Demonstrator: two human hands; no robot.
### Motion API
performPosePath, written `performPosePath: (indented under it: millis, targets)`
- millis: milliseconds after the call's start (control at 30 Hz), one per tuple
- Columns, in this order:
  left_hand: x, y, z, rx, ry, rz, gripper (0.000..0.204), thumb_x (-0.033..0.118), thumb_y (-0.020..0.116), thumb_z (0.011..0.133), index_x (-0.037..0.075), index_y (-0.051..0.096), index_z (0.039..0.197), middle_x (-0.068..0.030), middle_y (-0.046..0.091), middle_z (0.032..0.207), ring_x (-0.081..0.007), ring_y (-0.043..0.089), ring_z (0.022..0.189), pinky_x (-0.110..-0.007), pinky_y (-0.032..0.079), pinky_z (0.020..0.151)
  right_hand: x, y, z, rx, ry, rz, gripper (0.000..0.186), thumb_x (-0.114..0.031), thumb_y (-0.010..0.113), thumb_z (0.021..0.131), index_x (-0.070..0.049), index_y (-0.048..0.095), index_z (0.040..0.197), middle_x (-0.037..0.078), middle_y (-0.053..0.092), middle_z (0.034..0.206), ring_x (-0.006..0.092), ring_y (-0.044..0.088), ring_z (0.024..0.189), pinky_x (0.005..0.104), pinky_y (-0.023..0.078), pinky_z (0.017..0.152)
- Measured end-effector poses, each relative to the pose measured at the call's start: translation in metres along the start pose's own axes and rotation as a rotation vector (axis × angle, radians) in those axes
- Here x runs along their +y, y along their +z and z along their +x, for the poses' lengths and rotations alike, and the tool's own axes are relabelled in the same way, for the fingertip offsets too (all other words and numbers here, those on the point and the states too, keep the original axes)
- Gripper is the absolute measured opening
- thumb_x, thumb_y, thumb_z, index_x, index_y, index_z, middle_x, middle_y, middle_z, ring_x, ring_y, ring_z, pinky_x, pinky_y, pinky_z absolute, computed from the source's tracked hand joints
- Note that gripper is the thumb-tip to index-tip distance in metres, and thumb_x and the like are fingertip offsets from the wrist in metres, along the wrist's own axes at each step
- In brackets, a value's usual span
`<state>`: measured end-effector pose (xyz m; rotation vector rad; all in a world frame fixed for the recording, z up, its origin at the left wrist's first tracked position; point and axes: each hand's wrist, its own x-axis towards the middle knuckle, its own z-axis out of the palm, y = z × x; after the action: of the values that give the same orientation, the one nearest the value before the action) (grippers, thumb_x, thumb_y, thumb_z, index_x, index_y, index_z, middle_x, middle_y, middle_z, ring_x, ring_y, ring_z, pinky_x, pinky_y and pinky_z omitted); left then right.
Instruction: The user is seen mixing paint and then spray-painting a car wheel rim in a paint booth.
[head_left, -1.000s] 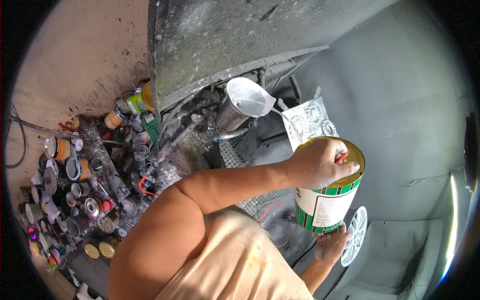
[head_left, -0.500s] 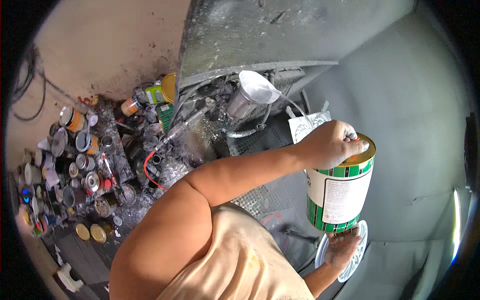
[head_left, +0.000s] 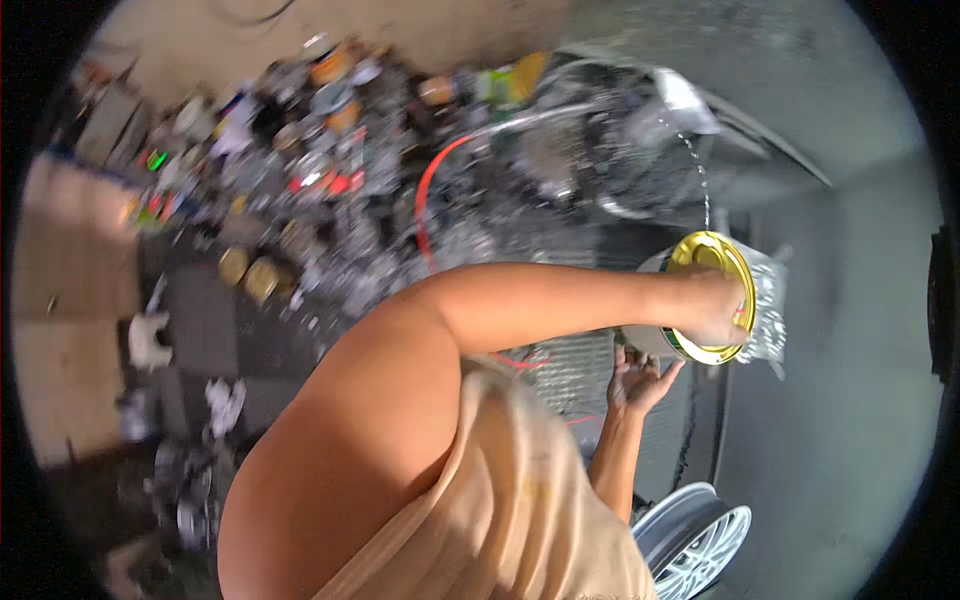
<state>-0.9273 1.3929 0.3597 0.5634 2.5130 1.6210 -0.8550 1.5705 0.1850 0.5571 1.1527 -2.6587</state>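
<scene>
A large metal can [head_left: 648, 343] with a gold lid [head_left: 685, 262] hangs tilted at the right, its lid turned toward me. My left hand [head_left: 712, 308] reaches across my body onto this lid. Its fingers are curled closed and blurred, with a small red spot at their tips; what they grip is hidden. Palm up, my right hand [head_left: 638, 383] bears against the can's underside with its fingers parted, holding it from below. Behind the can lies a crinkled silvery sheet [head_left: 768, 310]. At the lower right stands a spoked wheel rim [head_left: 705, 555].
Many cans and jars [head_left: 335, 105] crowd the far left. A red hose [head_left: 421, 205] curves behind my left arm. Farther back is a metal cup with a pale liner [head_left: 685, 95]. Two gold-coloured tins [head_left: 262, 280] and a small white stool [head_left: 150, 340] are at the left.
My view has swung, so the clutter sits farther right and more floor shows. The can has tipped from upright, its lid now facing me. Both hands stay at it.
</scene>
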Motion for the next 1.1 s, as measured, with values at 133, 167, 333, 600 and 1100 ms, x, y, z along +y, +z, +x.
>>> performPosePath:
  millis: [133,167,333,600,1100]
  targets:
    - [-0.075,0.042,-0.077,-0.022,-0.395,-0.077,0.059,0.045,0.072,0.081,-0.006,0.068,0.11,-0.0273,0.072,0.102,-0.0373,0.072,0.095,-0.044,0.056,0.083,0.087,-0.051,0.009,0.035,0.205,-0.096,0.08,-0.065,0.051,0.096,-0.005,0.04,0.148,0.014,0.045,0.147,0.0344,0.048,0.13,0.054,0.042,0.111]
    - [-0.107,0.058,-0.097,0.033,-0.482,-0.089,0.059,0.047,0.072,0.081,-0.005,0.068,0.108,-0.0264,0.072,0.105,-0.0357,0.072,0.096,-0.044,0.055,0.083,0.102,-0.06,0.006,0.067,0.248,-0.204,0.08,-0.066,0.05,0.097,-0.006,0.039,0.15,0.013,0.044,0.15,0.0343,0.047,0.132,0.0534,0.04,0.113]
    - [-0.247,0.074,-0.197,-0.007,-0.822,-0.154,0.066,0.055,0.065,0.087,-0.003,0.068,0.118,-0.0244,0.069,0.12,-0.0362,0.068,0.108,-0.046,0.053,0.093,0.145,-0.202,0.022,-0.205,0.571,-1.579,0.086,-0.067,0.051,0.097,0.001,0.045,0.148,0.019,0.066,0.125,0.0266,0.062,0.109,0.0378,0.049,0.095]
    - [-0.458,0.036,-0.435,-0.027,-1.099,0.03,0.043,0.04,0.056,0.09,0.006,0.075,0.11,-0.0182,0.072,0.115,-0.0344,0.07,0.104,-0.045,0.055,0.089,0.249,-0.068,-0.031,-0.297,0.646,-1.651,0.083,-0.065,0.052,0.097,0.001,0.046,0.147,0.018,0.067,0.124,0.0272,0.063,0.108,0.0381,0.049,0.094]
    - [-0.638,-0.209,-0.788,0.017,-1.75,0.244,0.042,0.037,0.054,0.1,0.019,0.061,0.138,-0.004,0.062,0.14,-0.0243,0.061,0.127,-0.043,0.051,0.1,0.398,0.083,-0.097,-0.273,0.754,-1.813,0.076,-0.06,0.055,0.098,0.001,0.05,0.143,0.018,0.068,0.121,0.0284,0.064,0.106,0.0388,0.05,0.092]
